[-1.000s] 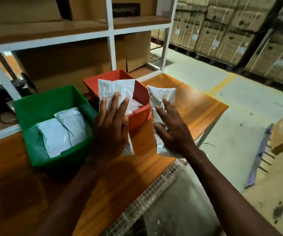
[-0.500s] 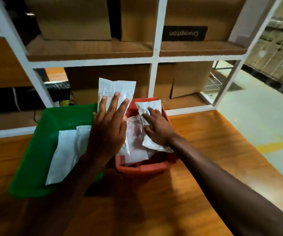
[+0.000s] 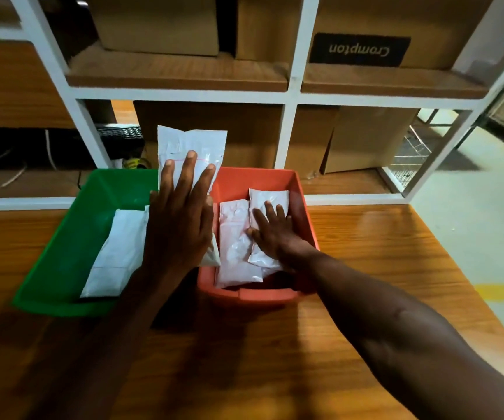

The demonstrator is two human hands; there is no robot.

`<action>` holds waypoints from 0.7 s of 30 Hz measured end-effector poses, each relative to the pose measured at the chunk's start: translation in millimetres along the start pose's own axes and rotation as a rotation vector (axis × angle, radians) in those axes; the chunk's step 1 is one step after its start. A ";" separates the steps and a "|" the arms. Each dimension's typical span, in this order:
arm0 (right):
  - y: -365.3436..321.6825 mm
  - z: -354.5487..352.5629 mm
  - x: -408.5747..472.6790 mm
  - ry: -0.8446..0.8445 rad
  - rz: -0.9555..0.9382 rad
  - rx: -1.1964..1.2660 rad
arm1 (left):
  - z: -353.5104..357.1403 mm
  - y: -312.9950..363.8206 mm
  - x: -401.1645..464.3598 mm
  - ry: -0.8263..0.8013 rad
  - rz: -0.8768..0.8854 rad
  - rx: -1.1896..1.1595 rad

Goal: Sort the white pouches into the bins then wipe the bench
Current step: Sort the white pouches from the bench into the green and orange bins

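Half a second back the right hand (image 3: 275, 234) carried its pouch above the red bin (image 3: 303, 207); now that small pouch (image 3: 270, 204) lies down inside, and the right fingers (image 3: 270, 209) are spread flat on top of it, pressing rather than gripping. Just left of those fingers a longer pouch (image 3: 234, 244) rests on the bin floor. The left hand (image 3: 181, 219) has hardly shifted: its fingers (image 3: 188, 168) lie extended over a tall pouch (image 3: 191, 147) held upright above the seam between the two bins; whether the thumb closes behind it I cannot tell. Left of and below that hand, two folded pouches (image 3: 117, 253) lie in the green bin (image 3: 72, 237). Both bins sit touching on the wooden worktop (image 3: 381, 256). Beyond the fingertips a white shelf frame (image 3: 290, 95) holds cardboard boxes (image 3: 371, 137), one labelled Crompton.
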State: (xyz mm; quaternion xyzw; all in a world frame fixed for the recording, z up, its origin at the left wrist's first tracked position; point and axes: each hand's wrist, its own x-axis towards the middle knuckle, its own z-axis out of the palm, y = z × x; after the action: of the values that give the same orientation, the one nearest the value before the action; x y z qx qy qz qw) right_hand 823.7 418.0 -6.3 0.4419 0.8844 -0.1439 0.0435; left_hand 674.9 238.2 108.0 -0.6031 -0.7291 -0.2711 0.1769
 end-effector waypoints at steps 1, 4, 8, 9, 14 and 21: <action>0.7 1.3 -0.5 0.004 0.002 0.002 | 0.4 -1.5 -0.1 -0.001 0.004 -0.003; 0.5 5.4 -6.5 0.029 0.003 -0.035 | 2.1 -4.5 -1.2 -0.005 0.013 -0.016; -4.3 9.3 -8.8 -0.003 0.012 -0.052 | 4.0 -7.0 -4.0 0.007 0.023 -0.037; -5.8 9.7 -7.5 -0.011 0.017 -0.057 | 4.7 -6.9 -4.4 0.010 0.026 -0.039; -12.3 3.6 -8.4 -0.003 0.042 -0.032 | 7.4 -4.9 -5.9 0.001 0.050 -0.037; -16.4 -50.0 -37.9 0.159 0.006 0.108 | 28.6 17.5 10.9 -0.055 0.092 -0.068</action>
State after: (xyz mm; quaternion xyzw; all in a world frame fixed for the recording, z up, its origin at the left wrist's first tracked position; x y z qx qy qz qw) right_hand 836.2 394.1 52.7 0.4563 0.8747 -0.1556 -0.0503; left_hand 691.7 266.3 94.9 -0.6489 -0.6956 -0.2704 0.1484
